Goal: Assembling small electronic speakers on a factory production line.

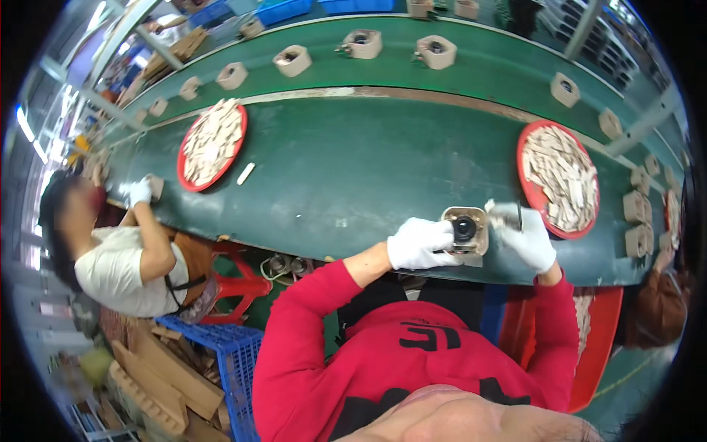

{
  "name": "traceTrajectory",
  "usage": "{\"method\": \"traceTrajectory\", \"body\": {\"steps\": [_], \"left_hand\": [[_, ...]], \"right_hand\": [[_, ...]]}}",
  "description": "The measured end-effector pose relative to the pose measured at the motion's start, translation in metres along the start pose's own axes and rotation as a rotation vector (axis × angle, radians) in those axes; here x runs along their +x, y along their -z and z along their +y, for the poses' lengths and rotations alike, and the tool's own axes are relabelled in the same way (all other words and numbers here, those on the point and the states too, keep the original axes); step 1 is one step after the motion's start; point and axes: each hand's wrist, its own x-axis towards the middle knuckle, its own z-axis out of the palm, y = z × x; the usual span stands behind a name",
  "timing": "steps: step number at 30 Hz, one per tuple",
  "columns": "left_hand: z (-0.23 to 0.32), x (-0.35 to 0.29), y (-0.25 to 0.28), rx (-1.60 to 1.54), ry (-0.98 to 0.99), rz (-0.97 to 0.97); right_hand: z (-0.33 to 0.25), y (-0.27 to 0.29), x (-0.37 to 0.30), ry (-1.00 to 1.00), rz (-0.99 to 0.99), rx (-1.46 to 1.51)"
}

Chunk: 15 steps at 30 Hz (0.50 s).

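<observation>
My left hand [418,242], in a white glove, grips a beige square part with a round black centre [465,229] at the near edge of the green worktable [346,177]. On the part's right side my gloved right hand [526,236] pinches a thin dark tool [519,216]. Just beyond that hand sits a round red tray [524,147] heaped with small pale sticks.
A second red tray of sticks [212,142] lies at the left, with one loose stick [245,173] beside it. Several beige parts ride the green conveyor belt [471,70] behind. A person in a white shirt [121,269] works on my left; another person [655,309] sits at my right. A blue crate [236,361] stands below.
</observation>
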Motion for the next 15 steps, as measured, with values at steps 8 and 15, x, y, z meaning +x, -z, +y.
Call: {"method": "traceTrajectory", "body": {"steps": [8,15], "left_hand": [[0.002,0.001,0.001,-0.082,0.020,0.021],[0.006,-0.002,0.005,-0.106,0.014,0.051]], "right_hand": [[0.008,-0.026,-0.004,0.282,-0.125,-0.594],[0.008,-0.040,-0.004,0.318,-0.104,-0.713]]}}
